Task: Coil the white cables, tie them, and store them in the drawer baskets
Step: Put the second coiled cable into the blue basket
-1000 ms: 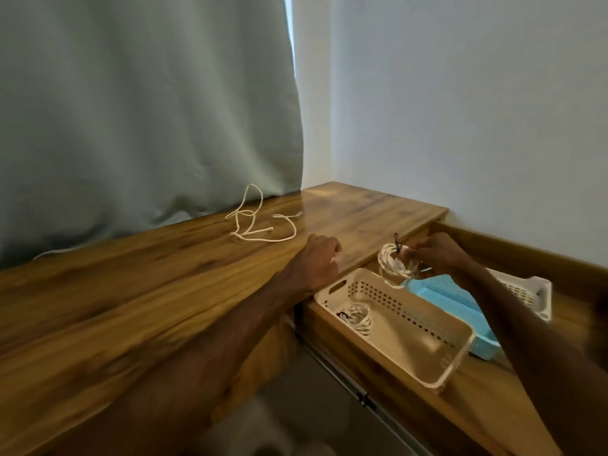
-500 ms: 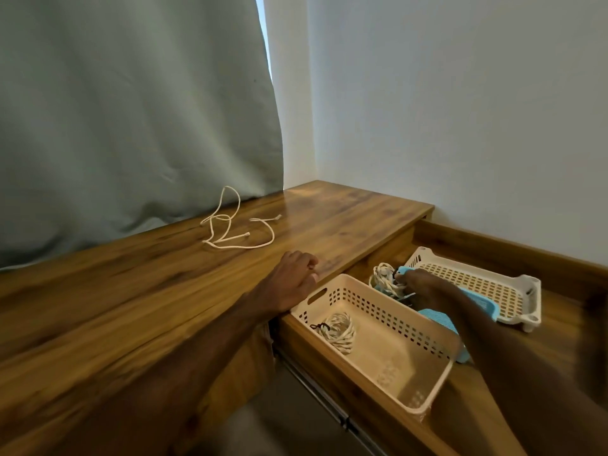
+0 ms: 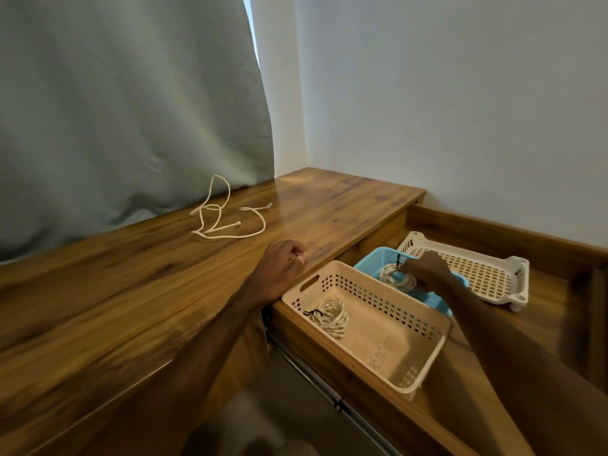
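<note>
The lone head-worn camera is looking forward and down, close over the table [image 3: 131, 291] and the open drawer [image 3: 546, 324].

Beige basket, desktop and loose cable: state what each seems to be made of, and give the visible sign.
Beige basket: probably moulded plastic. It has smooth matt walls pierced with regular square holes.
Desktop: wood or wood-look laminate, and the view cannot settle which. It shows brown grain with a glossy sheen at the far end.
Loose cable: white flexible cord lying in limp loops. Its covering is too small to tell.
</note>
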Action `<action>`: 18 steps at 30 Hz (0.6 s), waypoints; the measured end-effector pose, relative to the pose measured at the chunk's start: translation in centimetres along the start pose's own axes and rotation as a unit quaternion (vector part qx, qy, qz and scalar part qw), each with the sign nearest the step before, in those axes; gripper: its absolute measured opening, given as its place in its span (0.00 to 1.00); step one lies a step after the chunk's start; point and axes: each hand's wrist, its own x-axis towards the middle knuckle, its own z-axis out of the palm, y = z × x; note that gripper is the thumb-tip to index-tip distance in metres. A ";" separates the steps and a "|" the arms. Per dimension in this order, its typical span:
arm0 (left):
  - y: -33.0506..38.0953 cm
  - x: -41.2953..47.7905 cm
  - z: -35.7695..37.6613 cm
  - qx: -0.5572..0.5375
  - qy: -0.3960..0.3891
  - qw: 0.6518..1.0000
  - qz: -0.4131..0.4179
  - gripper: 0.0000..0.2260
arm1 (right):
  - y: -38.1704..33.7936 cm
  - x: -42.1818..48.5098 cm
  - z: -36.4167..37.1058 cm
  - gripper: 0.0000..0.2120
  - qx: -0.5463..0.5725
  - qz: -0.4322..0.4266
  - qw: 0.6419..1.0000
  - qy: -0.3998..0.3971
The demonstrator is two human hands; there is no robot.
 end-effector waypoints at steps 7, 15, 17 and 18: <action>0.1 -0.4 -0.1 -0.006 0.003 1.000 -0.025 0.10 | 0.1 -1.2 0.6 0.20 -0.042 -0.022 0.998 -0.027; 0.1 -1.0 -0.4 -0.006 -0.004 0.999 -0.053 0.11 | -1.8 -2.3 1.0 0.09 -0.062 -0.101 0.993 0.019; 0.3 -1.1 -0.5 -0.016 -0.002 0.998 -0.060 0.11 | -2.9 -3.2 1.2 0.07 -0.050 -0.138 0.989 0.030; 0.4 -1.2 -0.6 -0.020 0.001 0.998 -0.064 0.11 | -3.6 -3.8 1.3 0.06 -0.044 -0.157 0.986 0.026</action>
